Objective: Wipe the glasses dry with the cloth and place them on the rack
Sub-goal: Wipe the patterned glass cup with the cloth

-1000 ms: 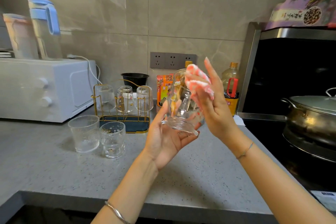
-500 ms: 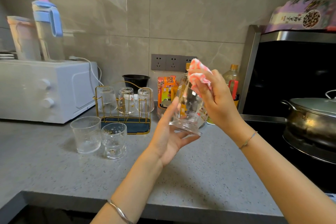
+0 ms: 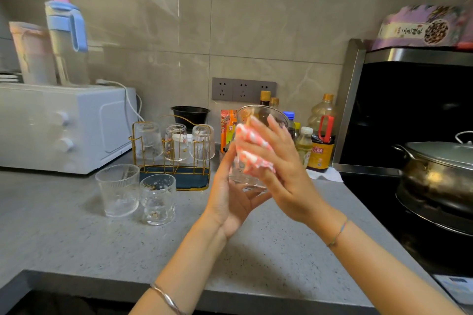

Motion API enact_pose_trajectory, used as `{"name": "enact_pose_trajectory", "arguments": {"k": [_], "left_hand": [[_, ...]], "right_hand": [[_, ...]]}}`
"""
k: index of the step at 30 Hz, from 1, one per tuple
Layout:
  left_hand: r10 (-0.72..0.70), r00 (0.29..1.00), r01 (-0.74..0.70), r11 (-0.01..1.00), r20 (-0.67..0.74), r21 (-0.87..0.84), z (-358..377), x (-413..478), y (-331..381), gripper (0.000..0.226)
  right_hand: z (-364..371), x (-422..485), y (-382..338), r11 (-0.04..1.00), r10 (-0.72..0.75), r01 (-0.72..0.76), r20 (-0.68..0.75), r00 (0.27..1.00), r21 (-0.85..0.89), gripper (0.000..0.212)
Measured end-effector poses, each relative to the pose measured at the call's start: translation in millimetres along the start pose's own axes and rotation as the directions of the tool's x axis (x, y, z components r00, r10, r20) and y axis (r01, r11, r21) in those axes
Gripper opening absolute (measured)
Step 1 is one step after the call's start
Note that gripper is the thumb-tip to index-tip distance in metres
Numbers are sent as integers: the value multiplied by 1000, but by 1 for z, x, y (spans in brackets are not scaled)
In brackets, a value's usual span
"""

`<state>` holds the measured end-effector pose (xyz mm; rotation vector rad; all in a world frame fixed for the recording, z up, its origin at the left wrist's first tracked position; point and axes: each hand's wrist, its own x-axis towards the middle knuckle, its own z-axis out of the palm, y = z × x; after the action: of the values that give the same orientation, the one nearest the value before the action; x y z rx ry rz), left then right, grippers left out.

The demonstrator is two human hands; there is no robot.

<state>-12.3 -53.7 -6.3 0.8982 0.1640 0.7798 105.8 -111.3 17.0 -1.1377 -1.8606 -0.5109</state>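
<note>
My left hand (image 3: pixel 231 194) cradles a clear glass (image 3: pixel 258 116) from below and the left, holding it upright above the counter. My right hand (image 3: pixel 281 169) presses a pink-and-white checked cloth (image 3: pixel 252 151) against the glass's near side, fingers fairly straight over it. A gold wire rack (image 3: pixel 174 166) with a dark tray stands behind, carrying three upturned glasses (image 3: pixel 176 142). Two more glasses stand upright on the counter in front of the rack: a ribbed one (image 3: pixel 117 189) and a dotted one (image 3: pixel 158 198).
A white microwave (image 3: pixel 64 125) with jugs on top fills the left. Bottles of oil and sauce (image 3: pixel 320 140) and a black bowl (image 3: pixel 190 114) line the wall. A lidded steel pot (image 3: pixel 440 169) sits on the black hob at the right. The grey counter edge (image 3: pixel 230 299) runs near me.
The glass has been turned from tilted to upright. My right hand with the cloth has moved from the rim down onto the glass's outer side.
</note>
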Motion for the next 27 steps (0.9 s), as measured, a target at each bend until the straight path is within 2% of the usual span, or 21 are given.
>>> {"name": "enact_pose_trajectory", "arguments": {"k": [4,8,10,13,16,20,24,27], "left_hand": [[-7,1000,8,999,29,-42,-5,-1,0,53],[-50,997,51,998,64,-20,-3,-3,0,67],[-54,995,56,998,86,-12,-2,-2,2,67],[-73,991,76,997,108,-22,-1,-2,5,59],[-101,987,108,993,124,-47,-1,-4,2,63],[-101,988,108,992,113,-62,0,-4,1,66],[-106,990,113,991,90,-73,-1,-3,-1,62],[-104,992,109,992,64,-69,-1,-3,-2,57]], "right_hand": [[5,-10,-5,998,-56,57,21,998,-34,43],[-4,0,1,989,-92,92,6,996,-114,49],[-6,5,3,990,-87,85,-11,996,-115,53],[-13,16,9,998,-15,8,-95,995,-67,54],[-24,29,20,994,107,-109,-158,982,-7,54],[-21,26,17,994,107,-111,-147,983,-19,57],[-17,17,6,994,41,-52,-119,992,-94,64],[-12,10,0,990,14,-22,-59,998,-140,59]]}}
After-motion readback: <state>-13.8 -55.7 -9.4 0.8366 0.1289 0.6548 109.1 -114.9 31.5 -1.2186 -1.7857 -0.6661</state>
